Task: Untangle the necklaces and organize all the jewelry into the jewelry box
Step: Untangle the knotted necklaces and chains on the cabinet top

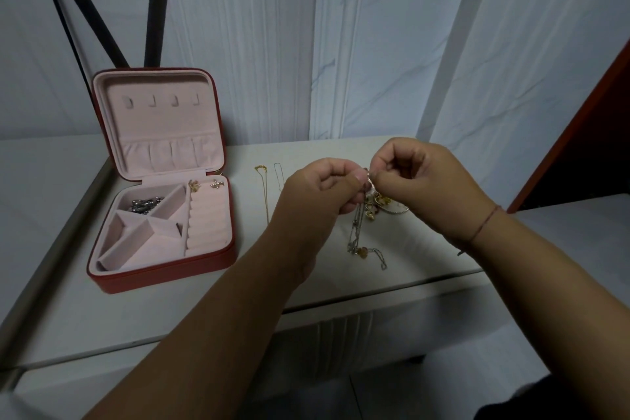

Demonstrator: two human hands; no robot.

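Note:
A red jewelry box (163, 269) with pink lining stands open at the left of the white table. Silver pieces (146, 205) lie in its upper-left compartment, and two small earrings (204, 185) sit at the top of the ring rolls. My left hand (320, 191) and my right hand (422, 187) are raised close together, both pinching a tangled silver link necklace (358, 228) that hangs down to the table. A heap of gold and silver jewelry (385, 204) lies under my right hand, partly hidden. A thin gold necklace (264, 191) and a thin silver chain (279, 176) lie straightened beside the box.
The white table (191, 310) ends in a front edge just below my forearms. White marble-look wall panels (375, 44) rise behind it. Black stand legs (102, 27) lean behind the box. A dark red edge (579, 133) shows at the right.

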